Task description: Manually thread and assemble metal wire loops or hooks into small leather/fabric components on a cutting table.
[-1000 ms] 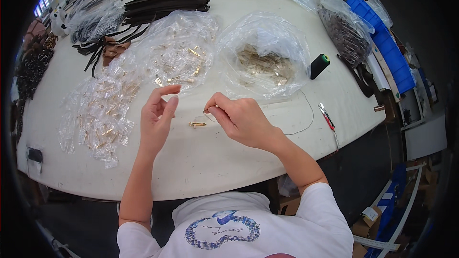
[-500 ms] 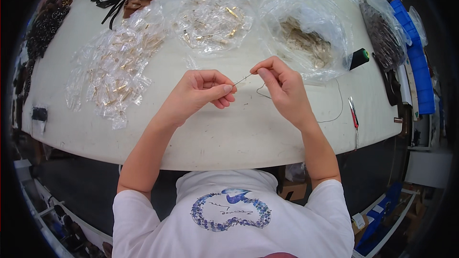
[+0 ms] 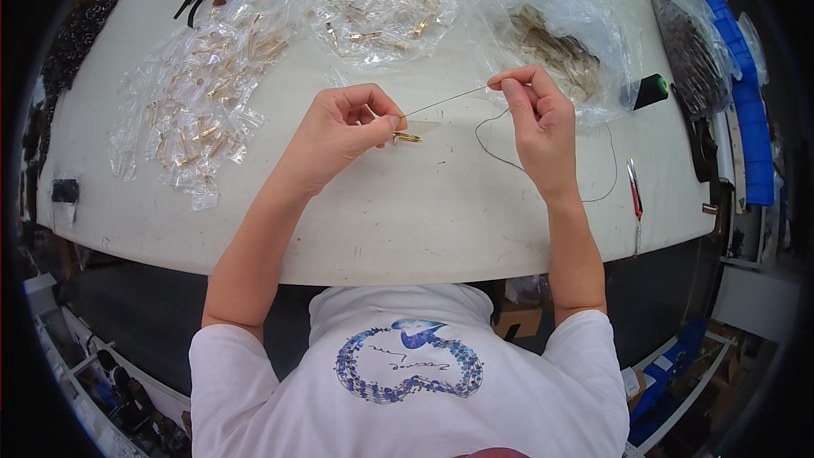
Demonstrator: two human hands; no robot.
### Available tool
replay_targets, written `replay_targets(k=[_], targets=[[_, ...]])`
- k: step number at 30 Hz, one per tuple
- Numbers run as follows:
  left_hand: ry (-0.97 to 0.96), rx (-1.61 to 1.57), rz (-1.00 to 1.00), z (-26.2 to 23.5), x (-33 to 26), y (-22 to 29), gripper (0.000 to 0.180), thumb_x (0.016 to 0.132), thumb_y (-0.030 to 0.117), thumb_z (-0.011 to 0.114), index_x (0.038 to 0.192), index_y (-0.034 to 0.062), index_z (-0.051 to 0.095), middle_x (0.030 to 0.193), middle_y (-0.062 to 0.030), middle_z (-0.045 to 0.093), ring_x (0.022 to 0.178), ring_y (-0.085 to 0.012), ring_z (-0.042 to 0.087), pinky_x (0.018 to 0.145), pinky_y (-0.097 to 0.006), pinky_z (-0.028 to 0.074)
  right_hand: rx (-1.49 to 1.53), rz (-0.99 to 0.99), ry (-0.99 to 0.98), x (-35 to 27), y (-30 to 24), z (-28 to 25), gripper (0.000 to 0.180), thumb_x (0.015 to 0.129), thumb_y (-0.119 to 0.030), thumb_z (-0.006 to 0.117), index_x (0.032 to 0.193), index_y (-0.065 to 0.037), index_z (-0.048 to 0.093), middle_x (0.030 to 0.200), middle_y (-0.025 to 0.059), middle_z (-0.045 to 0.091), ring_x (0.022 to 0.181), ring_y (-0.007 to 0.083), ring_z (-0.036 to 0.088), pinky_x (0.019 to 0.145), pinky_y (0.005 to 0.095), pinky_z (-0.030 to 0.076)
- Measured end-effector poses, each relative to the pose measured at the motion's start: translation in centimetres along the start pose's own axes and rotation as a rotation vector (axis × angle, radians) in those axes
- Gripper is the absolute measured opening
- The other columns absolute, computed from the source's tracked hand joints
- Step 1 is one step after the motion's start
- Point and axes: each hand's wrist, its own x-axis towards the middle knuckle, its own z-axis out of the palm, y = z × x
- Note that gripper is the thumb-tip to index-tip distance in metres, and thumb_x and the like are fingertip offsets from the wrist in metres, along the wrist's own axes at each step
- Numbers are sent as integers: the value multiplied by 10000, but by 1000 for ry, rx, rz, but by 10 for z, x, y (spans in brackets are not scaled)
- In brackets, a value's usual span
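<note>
We have dark thread [image 3: 445,102] pulled straight between both hands above the white table [image 3: 398,237]. Left hand [image 3: 343,131]: thumb and index pinching thread. Right hand [image 3: 543,123]: thumb and index pinching thread too, slack looping below. Gold clip [image 3: 409,137] with clear tab sits just beside left fingertips; can't tell if we're touching it. Red-handled snips [image 3: 636,199] right, near table edge; dark thread cone [image 3: 649,92] beyond, by clear plastic bag [image 3: 606,4].
</note>
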Motion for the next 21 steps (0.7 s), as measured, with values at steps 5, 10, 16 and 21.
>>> replay_targets(k=[5,10,16,21], targets=[[17,48,70,-3,3,-8,70,863,123,667,843,56,675,814,-6,677,705,-50,554,600,-210,405,-18,0,31,-3,2,5,120,985,-71,563,923,-32,657,570,-62,433,531,26,299,494,246,232],[62,119,41,-3,6,-2,89,852,139,664,822,55,660,806,-7,674,719,-57,566,611,-220,402,-8,-28,59,1,8,8,123,987,-78,562,928,-29,658,582,-53,445,528,35,316,492,255,251],[228,85,110,-19,0,8,63,856,116,640,853,53,635,847,-13,663,757,-72,568,645,-214,393,-94,63,-239,-4,-1,-14,112,983,-66,571,990,-24,674,831,-27,641,657,30,417,588,222,358],[162,-211,169,-55,-53,21,73,838,83,614,850,19,582,838,-49,553,729,-110,523,661,-225,408,-34,-51,-364,-35,-23,-77,98,943,-70,627,957,-45,721,814,1,645,658,72,471,591,235,391]])
